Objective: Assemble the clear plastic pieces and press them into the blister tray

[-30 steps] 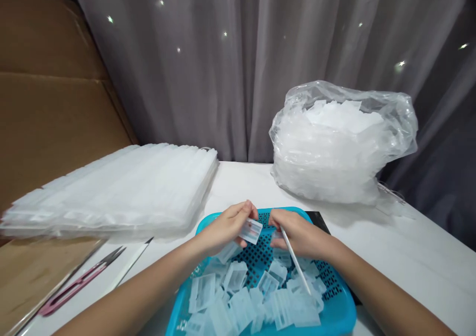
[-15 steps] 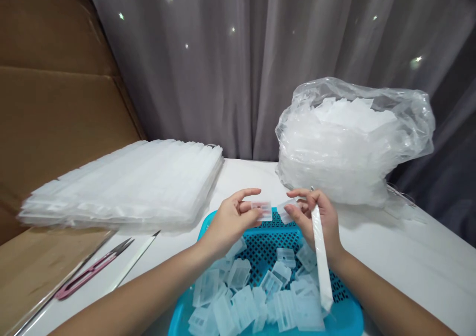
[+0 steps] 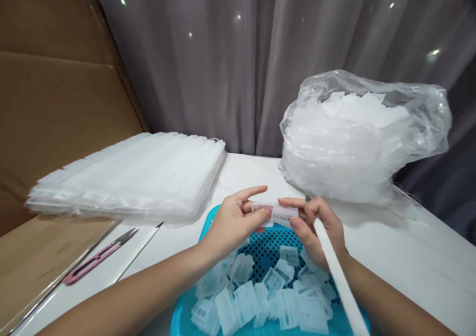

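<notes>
Above the blue basket (image 3: 211, 216), my left hand (image 3: 238, 222) pinches a small clear plastic piece (image 3: 267, 220) between thumb and fingers, with the index finger stretched out. My right hand (image 3: 322, 229) grips another clear piece (image 3: 285, 214) by its right end. The two pieces meet end to end or overlap slightly; which one is hard to tell. A long white-wrapped strip (image 3: 336, 271), its tip poking out above the knuckles, is also held in my right hand and slants down to the right. Many similar clear pieces (image 3: 247, 304) lie loose in the basket.
Flat bundled white strips (image 3: 130, 175) lie at the left, near pink-handled snips (image 3: 91, 264) and a thin pointed tool (image 3: 139, 252). A clear bag of white pieces (image 3: 345, 147) stands at the back right. Cardboard (image 3: 55, 98) rises at the left, before a grey curtain (image 3: 208, 68).
The two held pieces have come together from being apart. The white strip in my right hand now slants more toward the lower right. The view has shifted slightly.
</notes>
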A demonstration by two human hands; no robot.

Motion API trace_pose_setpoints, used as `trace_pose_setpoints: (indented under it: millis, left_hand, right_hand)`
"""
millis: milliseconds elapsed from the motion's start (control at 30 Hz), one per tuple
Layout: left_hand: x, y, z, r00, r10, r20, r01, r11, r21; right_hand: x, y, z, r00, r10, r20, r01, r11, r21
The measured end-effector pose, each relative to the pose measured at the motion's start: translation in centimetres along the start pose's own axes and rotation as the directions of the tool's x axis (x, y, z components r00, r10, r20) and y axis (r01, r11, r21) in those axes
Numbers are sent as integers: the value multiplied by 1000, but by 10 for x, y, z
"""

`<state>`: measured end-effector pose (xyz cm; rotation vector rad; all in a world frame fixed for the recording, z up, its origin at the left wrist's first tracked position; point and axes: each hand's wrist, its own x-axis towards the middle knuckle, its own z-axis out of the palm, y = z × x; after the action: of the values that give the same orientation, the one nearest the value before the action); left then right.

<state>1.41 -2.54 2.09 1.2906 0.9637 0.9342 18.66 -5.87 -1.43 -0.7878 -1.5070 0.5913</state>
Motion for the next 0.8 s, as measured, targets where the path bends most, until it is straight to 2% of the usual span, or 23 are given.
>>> trace_pose_setpoints:
  millis: [67,167,233,433,600,700,800]
  left_hand:
    - [-1,1,0,999,21,-27,-21,1000,23]
    - [-2,0,-1,998,53,-32,-51,998,45]
    - [-2,0,-2,997,73,-26,-71,996,47]
    - [-1,0,-2,992,120,-32,-119,993,16]
    - [-2,-5,1,992,121,27,-122,992,34]
    - [-2,-8,3,988,141,60,-143,989,38]
    - [-1,-9,3,986,162,38,-164,985,48]
  right_hand:
    - [0,-1,0,998,45,40,-51,988,149]
    - [0,-2,0,989,106,100,-137,911,389]
    - [0,0,0,984,140,114,-177,879,443]
    - [2,13,-2,971,167,170,-219,906,362]
    - [6,10,0,958,213,194,-257,937,237]
    - [7,4,2,957,272,104,-286,943,169]
    - [10,2,2,956,293,-9,-290,949,123]
